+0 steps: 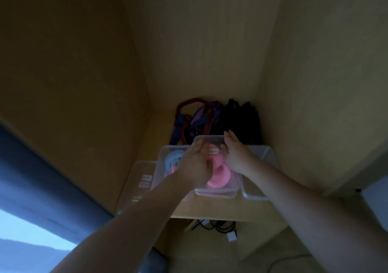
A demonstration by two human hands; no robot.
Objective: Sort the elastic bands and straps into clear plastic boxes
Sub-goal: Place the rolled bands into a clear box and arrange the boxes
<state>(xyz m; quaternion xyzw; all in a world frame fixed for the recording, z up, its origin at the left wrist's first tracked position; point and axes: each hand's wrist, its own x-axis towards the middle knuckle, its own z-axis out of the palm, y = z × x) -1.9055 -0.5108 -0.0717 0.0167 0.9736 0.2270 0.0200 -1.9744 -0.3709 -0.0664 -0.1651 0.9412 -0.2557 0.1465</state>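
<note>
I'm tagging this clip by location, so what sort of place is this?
Probably a corner of a room at home: plain yellowish walls meet behind a small wooden table holding clear plastic boxes, with cables and a white plug on the floor beneath.

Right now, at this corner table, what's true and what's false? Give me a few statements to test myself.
1. Pink bands lie in the middle box. True.
2. The strap pile sits at the front edge of the table. False: it lies at the back.
3. The left hand and right hand are both at the middle box. True.
4. The right box is full of pink bands. False: no pink shows in it.
</note>
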